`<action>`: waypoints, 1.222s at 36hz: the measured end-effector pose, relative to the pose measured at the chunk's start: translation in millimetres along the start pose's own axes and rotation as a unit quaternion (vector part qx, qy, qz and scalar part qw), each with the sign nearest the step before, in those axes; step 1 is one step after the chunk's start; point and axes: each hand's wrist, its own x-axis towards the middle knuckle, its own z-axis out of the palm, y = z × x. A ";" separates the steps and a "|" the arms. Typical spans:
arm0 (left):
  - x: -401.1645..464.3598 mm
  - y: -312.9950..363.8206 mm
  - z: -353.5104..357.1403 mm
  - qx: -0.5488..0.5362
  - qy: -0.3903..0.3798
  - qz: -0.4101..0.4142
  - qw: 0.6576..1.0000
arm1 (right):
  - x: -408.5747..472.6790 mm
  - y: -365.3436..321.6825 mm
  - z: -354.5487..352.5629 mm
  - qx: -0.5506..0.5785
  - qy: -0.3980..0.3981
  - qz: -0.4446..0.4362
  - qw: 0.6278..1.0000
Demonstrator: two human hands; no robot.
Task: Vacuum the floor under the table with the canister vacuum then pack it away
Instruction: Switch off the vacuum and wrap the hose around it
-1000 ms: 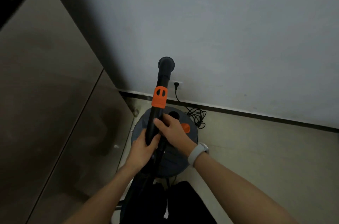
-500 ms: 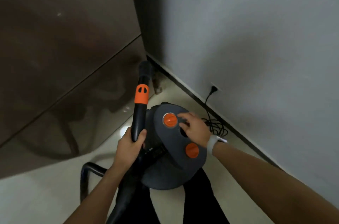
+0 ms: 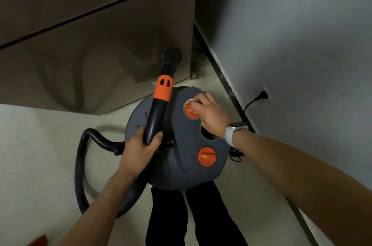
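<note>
A round dark grey canister vacuum [image 3: 181,169] stands on the tiled floor right in front of my legs. My left hand [image 3: 138,149] grips the black hose handle [image 3: 156,120], which has an orange collar [image 3: 163,88] and points up and away. The black hose [image 3: 80,169] loops down to the floor on the left. My right hand [image 3: 209,112], a pale watch on its wrist, pinches the far orange knob [image 3: 189,110] on the vacuum's lid. A second orange knob [image 3: 207,156] sits nearer to me, untouched.
A glossy brown cabinet [image 3: 90,30] fills the upper left. A grey wall [image 3: 302,44] with a dark skirting runs along the right. A black plug [image 3: 261,95] sits in a wall socket, its cord bundled on the floor behind the vacuum. Something red [image 3: 40,240] lies bottom left.
My right hand left the hose handle and moved onto the far orange knob. My view swung left and down, closer to the vacuum. My left hand kept its grip on the handle.
</note>
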 end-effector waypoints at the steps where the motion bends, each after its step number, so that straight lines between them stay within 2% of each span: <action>1: 0.0 -0.1 2.4 -0.006 0.002 0.001 1.000 | 0.7 2.6 -1.1 -0.007 0.002 -0.022 1.000; 6: -5.0 -4.1 12.8 -0.029 0.029 0.008 0.999 | 0.4 7.0 -6.8 -0.026 0.018 -0.067 0.997; 10: -7.7 -6.8 15.8 -0.028 0.045 0.012 0.999 | -13.1 7.1 -5.5 0.032 0.045 -0.028 0.998; 15: -11.1 -9.1 19.7 -0.022 0.060 0.010 0.998 | -74.8 -4.7 11.3 0.072 0.074 0.015 0.995; 19: -11.1 -10.6 20.3 -0.030 0.069 0.017 0.997 | -120.2 -0.8 26.7 0.021 0.037 -0.045 0.998; 24: -10.4 -10.6 21.5 -0.030 0.080 0.025 0.996 | -125.1 3.3 30.4 -0.001 0.012 -0.075 0.997; 30: -10.2 -12.6 21.5 -0.028 0.083 0.023 0.996 | -118.6 0.6 25.1 -0.021 0.006 -0.099 0.995; 39: -12.1 -8.8 19.4 -0.035 0.072 0.017 0.997 | -111.5 3.4 9.6 -0.009 -0.072 -0.096 0.993; 44: -15.8 -5.1 13.3 -0.047 0.031 0.000 0.998 | -113.4 -18.5 12.1 0.023 -0.007 -0.048 0.999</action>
